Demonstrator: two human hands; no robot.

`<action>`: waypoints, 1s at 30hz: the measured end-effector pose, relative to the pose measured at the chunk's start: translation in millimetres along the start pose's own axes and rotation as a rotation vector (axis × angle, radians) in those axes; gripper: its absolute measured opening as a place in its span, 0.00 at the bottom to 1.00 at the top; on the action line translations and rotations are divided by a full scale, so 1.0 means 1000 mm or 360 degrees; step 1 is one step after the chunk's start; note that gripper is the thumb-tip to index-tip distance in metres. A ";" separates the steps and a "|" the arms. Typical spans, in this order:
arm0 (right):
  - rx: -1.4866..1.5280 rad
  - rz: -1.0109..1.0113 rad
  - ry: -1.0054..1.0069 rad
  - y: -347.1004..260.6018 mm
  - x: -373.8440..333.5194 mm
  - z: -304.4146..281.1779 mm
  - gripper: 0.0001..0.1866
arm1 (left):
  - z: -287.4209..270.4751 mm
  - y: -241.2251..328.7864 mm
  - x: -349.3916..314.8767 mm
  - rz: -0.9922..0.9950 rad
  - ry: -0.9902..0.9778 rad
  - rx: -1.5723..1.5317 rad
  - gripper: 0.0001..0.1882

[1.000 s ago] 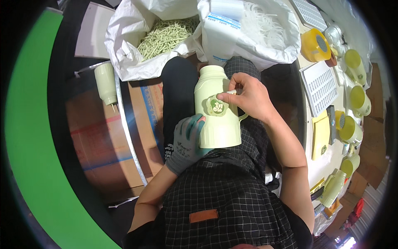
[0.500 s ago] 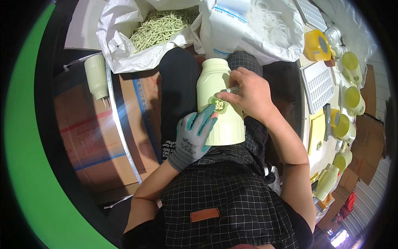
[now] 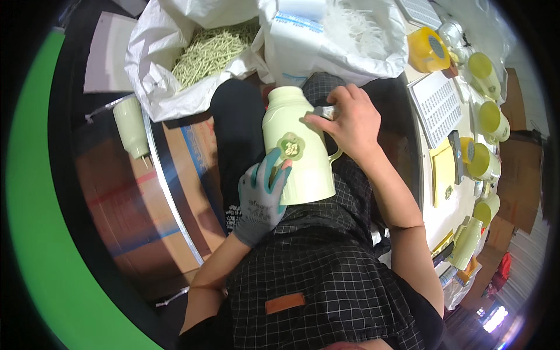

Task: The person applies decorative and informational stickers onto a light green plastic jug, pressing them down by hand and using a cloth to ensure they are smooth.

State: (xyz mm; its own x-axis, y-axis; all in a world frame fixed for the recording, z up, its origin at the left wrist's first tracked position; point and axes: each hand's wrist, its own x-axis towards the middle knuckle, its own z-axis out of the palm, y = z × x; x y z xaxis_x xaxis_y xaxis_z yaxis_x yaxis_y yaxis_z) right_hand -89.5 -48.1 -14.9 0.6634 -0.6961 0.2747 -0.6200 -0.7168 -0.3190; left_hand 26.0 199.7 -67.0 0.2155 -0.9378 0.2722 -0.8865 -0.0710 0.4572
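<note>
A pale green thermos flask lies across my lap with its neck away from me and its handle on the right. On its upper side is a green flower-shaped decal with a cream centre. My left hand, in a grey and teal glove, rests against the flask's left side, fingers stretched out beside the decal. My bare right hand is raised over the flask's right shoulder. Between its thumb and fingers is a small grey, flat-looking piece, mostly covered; its kind is unclear.
Ahead stand white sacks, one with pale green strips, another with clear plastic rings. On the right-hand table are a yellow tape roll, a printed sheet, yellow sheets and several green flasks. Another flask body is at left.
My right hand has lifted off the decal, which now shows whole, and moved up and right across the flask. The left hand stays against the flask. The whole view has shifted slightly.
</note>
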 end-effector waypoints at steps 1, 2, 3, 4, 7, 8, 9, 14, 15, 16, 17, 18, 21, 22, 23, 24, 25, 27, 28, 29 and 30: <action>0.0189 0.0155 -0.0099 0.008 -0.006 -0.016 0.29 | -0.003 0.002 -0.001 0.0000 0.0009 -0.0014 0.35; 0.0429 0.0150 -0.0080 0.013 -0.015 -0.024 0.28 | 0.001 0.005 0.004 0.0035 0.0052 -0.0068 0.35; 0.0649 0.0148 -0.0260 0.008 -0.023 -0.034 0.29 | -0.006 0.009 0.005 -0.0053 0.0116 -0.0202 0.34; 0.0872 -0.0009 -0.0393 0.004 -0.035 -0.040 0.33 | -0.014 0.009 0.005 -0.0126 0.0178 -0.0359 0.33; 0.0906 -0.0216 -0.0707 -0.027 -0.074 -0.050 0.44 | -0.007 0.001 0.012 -0.0115 0.0407 -0.0525 0.31; 0.0879 -0.0226 -0.0456 -0.025 -0.089 -0.045 0.37 | -0.011 0.008 0.020 -0.0068 0.0490 -0.0588 0.30; 0.0881 -0.0202 -0.0229 -0.018 -0.099 -0.044 0.33 | -0.012 0.014 0.027 -0.0032 0.0467 -0.0525 0.32; 0.0739 -0.0292 0.0577 0.043 -0.120 -0.082 0.18 | -0.022 0.063 0.072 0.0443 0.0405 -0.0604 0.42; 0.0640 -0.0273 0.0708 0.059 -0.119 -0.094 0.17 | -0.021 0.065 0.074 0.0496 0.0371 -0.0675 0.41; 0.0539 -0.0255 0.0835 0.076 -0.118 -0.107 0.16 | -0.018 0.067 0.075 0.0547 0.0337 -0.0745 0.40; 0.0395 -0.0151 0.0975 0.094 -0.117 -0.118 0.16 | -0.014 0.066 0.072 0.0564 0.0293 -0.0672 0.41; 0.0259 -0.0048 0.1113 0.117 -0.117 -0.126 0.15 | -0.010 0.066 0.067 0.0521 0.0244 -0.0703 0.40; -0.0391 0.0102 0.1636 0.218 -0.115 -0.166 0.14 | -0.002 0.063 0.055 0.0421 0.0071 -0.0717 0.38; -0.0506 0.0195 0.1716 0.249 -0.116 -0.183 0.14 | 0.000 0.062 0.052 0.0391 0.0051 -0.0690 0.37; -0.0663 0.0297 0.1827 0.278 -0.113 -0.202 0.14 | 0.004 0.062 0.049 0.0359 0.0036 -0.0661 0.36; -0.0875 0.0391 0.1860 0.302 -0.110 -0.223 0.11 | 0.007 0.063 0.049 0.0325 0.0023 -0.0625 0.35; -0.1020 0.0579 0.1826 0.330 -0.112 -0.240 0.12 | 0.010 0.065 0.050 0.0333 -0.0007 -0.0583 0.34; -0.1072 0.1070 0.1595 0.390 -0.128 -0.268 0.15 | 0.018 0.073 0.054 0.0363 -0.0082 -0.0530 0.32; -0.1080 0.1298 0.1414 0.416 -0.141 -0.280 0.17 | 0.025 0.078 0.056 0.0393 -0.0112 -0.0560 0.31; -0.1020 0.1464 0.1332 0.423 -0.138 -0.279 0.20 | 0.029 0.080 0.058 0.0409 -0.0126 -0.0563 0.30; -0.0968 0.1624 0.1245 0.430 -0.136 -0.281 0.23 | 0.032 0.085 0.061 0.0425 -0.0140 -0.0576 0.30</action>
State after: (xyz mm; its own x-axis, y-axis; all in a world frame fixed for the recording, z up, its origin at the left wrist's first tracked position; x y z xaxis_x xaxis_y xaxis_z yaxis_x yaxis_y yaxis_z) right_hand -563.9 -272.8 65.8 -0.4519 -0.6094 0.6514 -0.8913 0.3391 -0.3011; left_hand -48.8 125.7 -38.7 -0.0507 -0.9335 0.3549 -0.7029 0.2858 0.6514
